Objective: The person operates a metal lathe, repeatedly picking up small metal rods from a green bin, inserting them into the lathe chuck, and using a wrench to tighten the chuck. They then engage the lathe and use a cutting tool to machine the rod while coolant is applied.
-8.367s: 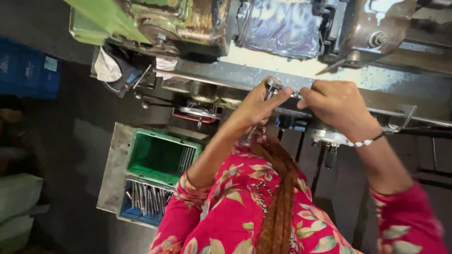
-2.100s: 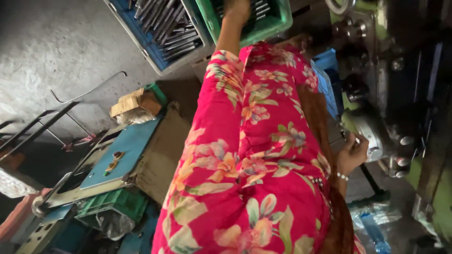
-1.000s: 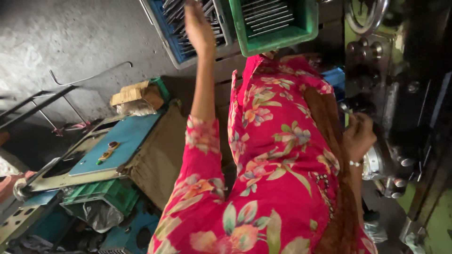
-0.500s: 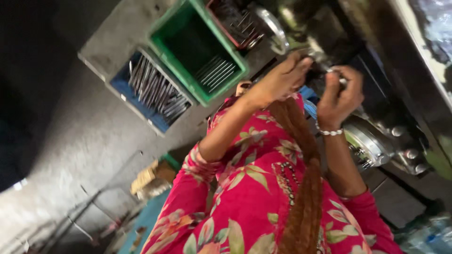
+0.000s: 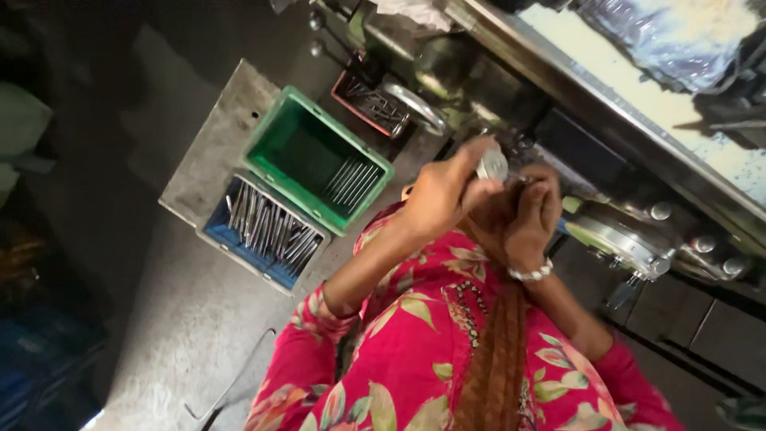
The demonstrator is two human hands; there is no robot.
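My left hand [image 5: 447,195] is raised in front of the machine [image 5: 638,239] and grips a small round silver metal part [image 5: 492,164] between thumb and fingers. My right hand [image 5: 533,214], with a pale bead bracelet at the wrist, is curled right beside it, fingertips touching near the part. What the right fingers hold is hidden. A pink floral sleeve covers both arms and a long braid hangs below the hands.
A green crate [image 5: 275,140] with a few metal rods and a blue crate [image 5: 219,231] full of rods sit on a grey stand at the left. A small red tray of parts [image 5: 351,92] lies near the machine's handles. Grey concrete floor lies below.
My left hand has come away from the rod crates and up to the machine, meeting the right hand. It now holds a silver part. The view has swung toward the machine.
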